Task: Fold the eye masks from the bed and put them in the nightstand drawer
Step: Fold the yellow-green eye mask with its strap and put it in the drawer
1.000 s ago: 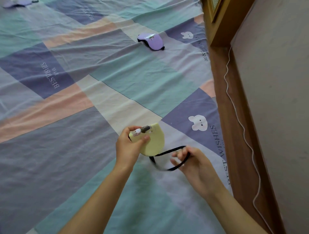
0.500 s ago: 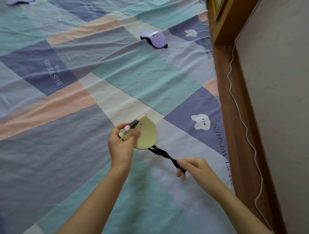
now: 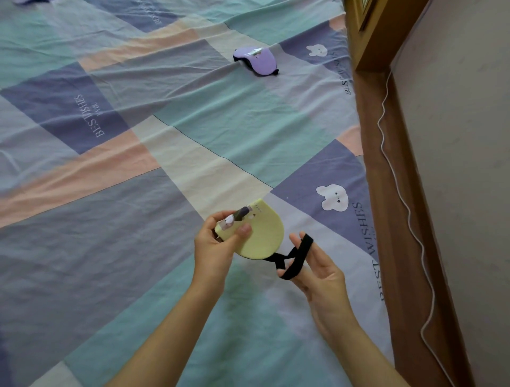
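Observation:
A yellow eye mask point(image 3: 259, 237), folded in half, is held above the bed sheet point(image 3: 138, 221) by my left hand point(image 3: 218, 248), thumb pressed on its front. Its black elastic strap point(image 3: 295, 258) runs out to the right, twisted into a crossed loop around the spread fingers of my right hand point(image 3: 317, 273). A purple eye mask point(image 3: 258, 60) lies unfolded on the sheet further up the bed. Part of another purple mask point(image 3: 27, 1) shows at the top left edge.
The bed's wooden side rail point(image 3: 386, 165) runs along the right of the sheet. A white cable point(image 3: 405, 204) lies along the gap by the wall point(image 3: 463, 138). A wooden piece of furniture point(image 3: 369, 33) stands at the top right.
My right hand had pulled the strap out into a twisted line; now it has come back toward the mask, with the strap looped over its spread fingers. The left hand keeps its hold.

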`<action>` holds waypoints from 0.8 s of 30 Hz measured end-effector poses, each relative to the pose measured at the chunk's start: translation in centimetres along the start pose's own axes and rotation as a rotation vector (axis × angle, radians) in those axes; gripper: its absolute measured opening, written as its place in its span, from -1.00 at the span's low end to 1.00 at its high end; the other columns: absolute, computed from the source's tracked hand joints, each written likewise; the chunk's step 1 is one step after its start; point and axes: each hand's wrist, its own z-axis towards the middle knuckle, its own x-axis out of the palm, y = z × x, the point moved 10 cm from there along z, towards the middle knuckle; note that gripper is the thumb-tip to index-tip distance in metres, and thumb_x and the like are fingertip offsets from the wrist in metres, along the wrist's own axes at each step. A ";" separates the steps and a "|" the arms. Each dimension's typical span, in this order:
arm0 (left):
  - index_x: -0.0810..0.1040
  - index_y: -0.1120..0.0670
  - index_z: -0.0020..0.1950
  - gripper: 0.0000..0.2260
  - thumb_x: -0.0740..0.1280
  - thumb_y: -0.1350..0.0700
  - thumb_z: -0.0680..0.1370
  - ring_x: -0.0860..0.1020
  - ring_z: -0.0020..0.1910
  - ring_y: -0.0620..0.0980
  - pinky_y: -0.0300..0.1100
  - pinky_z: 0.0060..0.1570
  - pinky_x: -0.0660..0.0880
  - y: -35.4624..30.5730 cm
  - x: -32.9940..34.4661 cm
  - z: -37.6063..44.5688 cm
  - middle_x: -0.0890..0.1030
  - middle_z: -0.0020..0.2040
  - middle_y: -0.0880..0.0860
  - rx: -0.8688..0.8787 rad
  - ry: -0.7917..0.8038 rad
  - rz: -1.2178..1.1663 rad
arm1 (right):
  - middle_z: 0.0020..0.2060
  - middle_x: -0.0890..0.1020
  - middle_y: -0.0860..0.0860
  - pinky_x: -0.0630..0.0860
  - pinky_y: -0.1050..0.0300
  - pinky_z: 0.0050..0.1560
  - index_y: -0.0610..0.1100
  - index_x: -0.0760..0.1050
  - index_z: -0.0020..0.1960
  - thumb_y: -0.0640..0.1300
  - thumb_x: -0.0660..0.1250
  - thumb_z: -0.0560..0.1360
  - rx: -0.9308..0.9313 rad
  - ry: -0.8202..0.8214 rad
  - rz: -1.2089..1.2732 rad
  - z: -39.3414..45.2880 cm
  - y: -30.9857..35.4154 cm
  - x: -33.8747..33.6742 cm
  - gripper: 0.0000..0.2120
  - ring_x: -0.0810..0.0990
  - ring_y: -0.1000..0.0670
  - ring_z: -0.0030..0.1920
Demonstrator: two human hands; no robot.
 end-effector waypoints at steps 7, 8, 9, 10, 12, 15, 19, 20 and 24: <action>0.57 0.02 0.18 -0.63 0.46 0.18 0.38 0.66 -0.03 0.02 -0.10 -0.08 0.61 0.9 3.6 -1.7 0.67 0.08 0.08 -0.146 0.299 -0.135 | 0.16 0.63 0.09 0.58 0.25 -0.11 0.00 0.50 0.22 -0.42 0.51 0.23 -0.111 0.067 -0.082 -0.8 1.4 1.5 -0.36 0.58 0.23 0.13; 0.59 0.01 0.19 -0.67 0.43 0.20 0.44 0.66 0.00 0.04 -0.07 -0.05 0.62 0.9 4.3 -2.1 0.67 0.09 0.09 -0.140 0.357 -0.098 | 0.15 0.64 0.07 0.59 0.22 -0.11 -0.02 0.51 0.23 -0.41 0.50 0.24 -0.116 0.081 -0.083 -0.8 1.5 1.7 -0.37 0.59 0.17 0.14; 0.60 0.00 0.19 -0.70 0.41 0.22 0.48 0.66 0.00 0.07 -0.05 -0.04 0.61 1.1 4.8 -2.5 0.67 0.09 0.10 -0.129 0.398 -0.052 | 0.15 0.64 0.04 0.60 0.18 -0.13 -0.06 0.51 0.24 -0.40 0.49 0.24 -0.120 0.092 -0.086 -0.8 1.5 1.8 -0.39 0.61 0.12 0.12; 0.61 -0.02 0.17 -0.72 0.41 0.23 0.50 0.66 0.00 0.09 -0.04 -0.05 0.61 1.2 5.0 -2.6 0.68 0.07 0.10 -0.119 0.425 -0.003 | 0.14 0.65 0.02 0.61 0.13 -0.16 -0.09 0.51 0.25 -0.39 0.48 0.25 -0.122 0.096 -0.093 -0.9 1.6 1.8 -0.40 0.63 0.07 0.08; 0.62 -0.03 0.16 -0.72 0.40 0.24 0.50 0.66 -0.02 0.08 -0.06 -0.08 0.60 1.3 5.1 -2.7 0.69 0.05 0.12 -0.111 0.470 0.078 | 0.10 0.65 -0.01 0.62 0.07 -0.25 -0.11 0.52 0.23 -0.33 0.46 0.25 -0.128 0.087 -0.124 -1.0 2.0 1.6 -0.45 0.68 -0.01 -0.08; 0.63 -0.03 0.15 -0.71 0.40 0.27 0.50 0.65 -0.06 0.01 -0.13 -0.06 0.57 1.2 5.6 -3.1 0.70 0.00 0.07 -0.097 0.564 0.181 | 0.01 0.69 0.05 0.64 0.00 -0.25 -0.03 0.57 0.11 -0.23 0.49 0.22 -0.171 0.073 -0.225 -1.2 3.0 1.2 -0.54 0.68 -0.01 -0.23; 0.62 0.03 0.19 -0.72 0.42 0.23 0.50 0.66 0.03 0.04 -0.06 0.06 0.55 1.5 7.2 -4.9 0.69 0.06 0.08 -0.112 0.713 0.275 | -0.09 0.71 0.03 0.60 0.20 -0.25 -0.03 0.54 0.14 0.01 0.52 0.09 -0.194 0.042 -0.303 -1.3 3.8 0.5 -0.38 0.70 -0.01 -0.16; 0.62 0.05 0.18 -0.73 0.42 0.22 0.50 0.65 0.06 0.06 -0.04 0.08 0.55 1.5 7.6 -5.2 0.69 0.06 0.09 -0.112 0.742 0.297 | -0.11 0.71 0.02 0.58 0.22 -0.24 -0.04 0.55 0.12 0.04 0.51 0.10 -0.214 0.048 -0.366 -1.3 4.1 0.5 -0.41 0.69 0.01 -0.14; 0.64 0.01 0.11 -0.76 0.36 0.28 0.53 0.65 0.05 -0.06 -0.19 0.05 0.56 1.2 8.6 -6.1 0.69 0.04 -0.05 -0.122 0.801 0.287 | -0.33 0.64 0.02 0.53 0.22 -0.35 -0.12 0.56 -0.11 0.00 0.45 0.14 -0.235 0.092 -0.429 -1.2 4.3 0.7 -0.64 0.59 0.07 -0.34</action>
